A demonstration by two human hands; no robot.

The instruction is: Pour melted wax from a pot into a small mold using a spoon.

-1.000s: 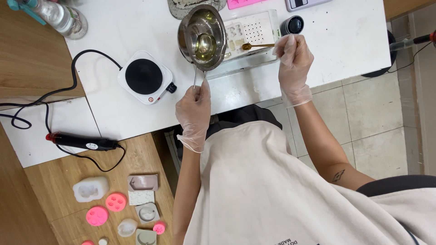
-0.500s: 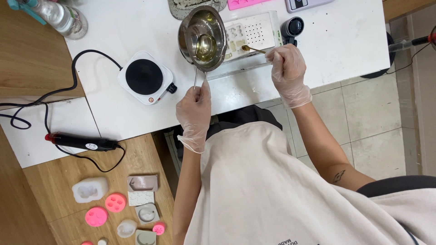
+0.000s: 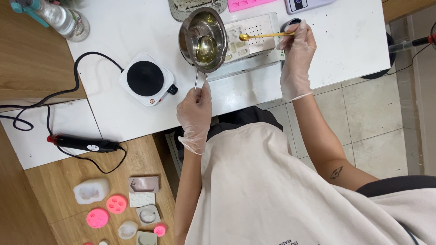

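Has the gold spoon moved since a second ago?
Yes. The gold spoon, in the right hand, has lifted off the table toward the steel pot, over the white mold.

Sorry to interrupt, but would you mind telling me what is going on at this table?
A person in clear gloves is working at a white table. Their left hand holds the thin handle of a small steel pot with yellowish liquid in it, raised beside a clear perforated box. Their right hand holds a gold spoon over that box. A small electric hot plate sits to the left, with moulds on the wooden surface nearby.
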